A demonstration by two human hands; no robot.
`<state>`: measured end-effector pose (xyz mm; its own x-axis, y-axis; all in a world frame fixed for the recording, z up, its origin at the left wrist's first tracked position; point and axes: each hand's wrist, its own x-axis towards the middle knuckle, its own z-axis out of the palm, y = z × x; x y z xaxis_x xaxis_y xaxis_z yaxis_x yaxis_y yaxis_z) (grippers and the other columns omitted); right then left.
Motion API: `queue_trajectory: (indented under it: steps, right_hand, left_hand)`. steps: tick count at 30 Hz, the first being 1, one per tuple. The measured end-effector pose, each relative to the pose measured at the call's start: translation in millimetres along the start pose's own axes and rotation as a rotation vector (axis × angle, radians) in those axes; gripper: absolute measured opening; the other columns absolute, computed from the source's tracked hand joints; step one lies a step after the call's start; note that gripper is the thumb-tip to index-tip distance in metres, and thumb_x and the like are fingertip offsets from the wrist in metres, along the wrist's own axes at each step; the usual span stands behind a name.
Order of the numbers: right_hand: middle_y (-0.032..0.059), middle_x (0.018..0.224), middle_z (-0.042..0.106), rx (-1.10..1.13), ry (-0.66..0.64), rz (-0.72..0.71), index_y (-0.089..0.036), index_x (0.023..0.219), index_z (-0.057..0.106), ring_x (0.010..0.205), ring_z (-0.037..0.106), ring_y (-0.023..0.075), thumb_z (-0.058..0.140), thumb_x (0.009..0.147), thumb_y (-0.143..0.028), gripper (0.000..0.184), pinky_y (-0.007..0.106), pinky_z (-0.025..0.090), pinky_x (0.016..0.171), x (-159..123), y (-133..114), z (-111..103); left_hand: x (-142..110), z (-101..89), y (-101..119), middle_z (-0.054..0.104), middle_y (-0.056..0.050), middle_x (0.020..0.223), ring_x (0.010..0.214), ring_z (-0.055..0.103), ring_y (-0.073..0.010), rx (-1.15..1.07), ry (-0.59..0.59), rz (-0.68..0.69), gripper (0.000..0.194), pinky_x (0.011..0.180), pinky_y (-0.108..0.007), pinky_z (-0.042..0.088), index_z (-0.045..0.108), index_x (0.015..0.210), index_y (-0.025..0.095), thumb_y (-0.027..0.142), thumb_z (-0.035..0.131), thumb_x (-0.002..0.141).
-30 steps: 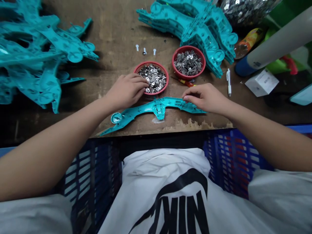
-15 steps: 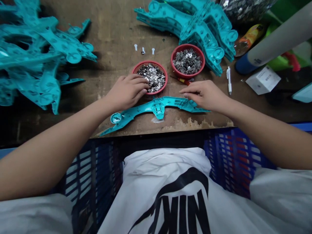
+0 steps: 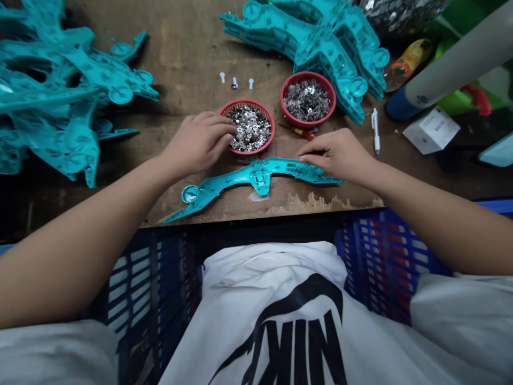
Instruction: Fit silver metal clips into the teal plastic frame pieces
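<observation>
Looking down from the head, the left hand point(image 3: 196, 143) sits at the edge of a small red basket point(image 3: 273, 131), and its fingertips point(image 3: 231, 128) reach over the rim, near a heap of shiny silver metal bits point(image 3: 250, 128). Its fingers are close together, but I cannot tell if they pinch anything. The right hand point(image 3: 336, 155) lies on one end of a long teal plastic part point(image 3: 260, 176), with its fingers curved over the top. I cannot tell if it is clamped on or only resting there. The teal part lies flat on a worn wooden table point(image 3: 192, 53), just behind the chipped front edge point(image 3: 312, 202), so there is only a thin strip of wood between them. A bigger red basket point(image 3: 308, 126) of silver bits is just beside the small one, with a narrow gap between them. A little screwdriver point(image 3: 304, 132) lies between that basket and the right hand. Three small white pegs point(image 3: 234, 80) lie behind the small basket. Big piles of teal parts point(image 3: 52, 91) fill the left side, and more point(image 3: 320, 48) stand at the back, touching the bigger basket. A white pen point(image 3: 375, 131) and a white box point(image 3: 432, 130) lie to the right, and a blue crate point(image 3: 385, 251) sits below the table edge
</observation>
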<state>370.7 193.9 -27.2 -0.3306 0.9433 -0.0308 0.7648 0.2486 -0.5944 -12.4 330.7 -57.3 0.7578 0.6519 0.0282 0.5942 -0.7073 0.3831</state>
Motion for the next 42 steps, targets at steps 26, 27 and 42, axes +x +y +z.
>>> queue_trajectory:
  steps: [26,27,42]
  right_hand:
    - [0.0106,0.111,0.095,-0.037,-0.171,0.300,-0.022,0.125,0.101,0.103,0.090,0.0315,0.079,0.111,-0.019,0.026,0.047,0.069,0.109,15,-14,15]
    - [0.0112,0.114,0.096,-0.054,-0.168,0.282,-0.022,0.126,0.102,0.106,0.090,0.0324,0.078,0.111,-0.019,0.028,0.047,0.069,0.110,14,-14,16]
    - [0.0170,0.120,0.091,-0.218,-0.102,-0.001,-0.019,0.132,0.097,0.109,0.080,0.0357,0.064,0.111,-0.024,0.039,0.048,0.057,0.103,3,-10,33]
  left_hand:
    - [-6,0.2,20,0.090,-0.008,0.152,0.155,0.074,-0.0455,0.014,-0.079,0.151,0.055,0.132,-0.073,0.053,0.094,0.134,0.039,0.060,0.044,0.123]
    - [-6,-0.5,21,0.089,-0.008,0.153,0.156,0.073,-0.0459,0.023,-0.089,0.145,0.057,0.132,-0.074,0.052,0.093,0.134,0.037,0.060,0.043,0.123]
    - [0,-4.8,21,0.084,-0.012,0.159,0.153,0.070,-0.0413,-0.013,-0.184,0.112,0.062,0.133,-0.071,0.051,0.089,0.130,0.025,0.058,0.037,0.124]
